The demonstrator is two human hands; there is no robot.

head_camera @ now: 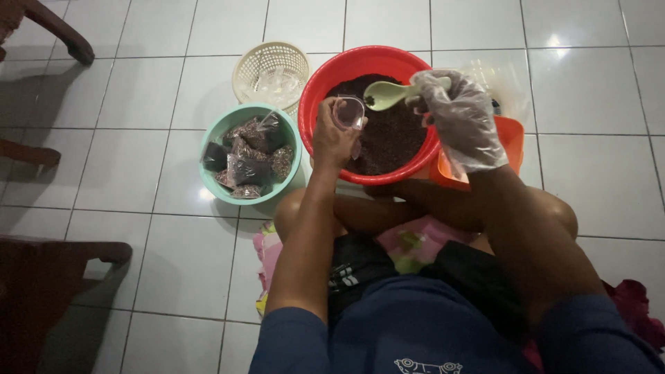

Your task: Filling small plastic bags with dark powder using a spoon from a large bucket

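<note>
The person's lap, in dark shorts and a blue shirt, fills the bottom of the view, with crossed legs on the white tiled floor. Just past the knees sits the big red basin, holding a dark, grainy mass that covers most of its bottom. Tucked against its right side is an orange container, partly hidden by the right forearm. To the basin's left stands a teal bowl, filled with small sealed plastic bags of the same dark stuff. Behind that bowl, touching the basin's rim, is a cream plastic basket with clear wrappers inside.

The right hand, wearing a loose clear plastic glove, is closed around the handle of a pale green scoop, whose bowl hangs over the dark mass. The left hand, bare, is clamped on a small clear plastic bag, holding its mouth open just below and left of the scoop's tip, above the basin.
</note>
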